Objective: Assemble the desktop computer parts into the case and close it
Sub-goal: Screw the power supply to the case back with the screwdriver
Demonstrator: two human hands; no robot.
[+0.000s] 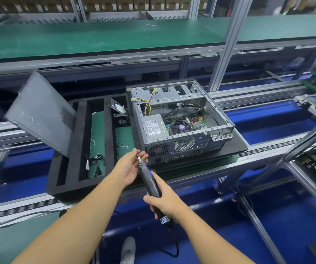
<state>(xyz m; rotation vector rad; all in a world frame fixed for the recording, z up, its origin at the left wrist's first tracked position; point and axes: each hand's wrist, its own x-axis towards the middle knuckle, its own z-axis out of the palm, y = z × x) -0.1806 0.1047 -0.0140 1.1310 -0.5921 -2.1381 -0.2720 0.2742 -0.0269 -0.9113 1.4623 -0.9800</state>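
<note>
- right hand (165,203) curled round the barrel of the electric screwdriver (150,180), which slants up and to the left; its cord hangs from the lower end
- left hand (128,168) held palm-up beside the tool, fingers nearly straight, fingertips (141,155) against the bit; whether they hold a screw cannot be told
- computer case (180,119) lies on a black pad on the worktop (225,161), top open, rear ports facing the person; power supply (154,126) and cooler fan (181,127) sit inside
- side panel (39,111) leans tilted in the black foam tray (73,159), left of the case
- hard drive (118,108) stands in the tray, just beside the case
</note>
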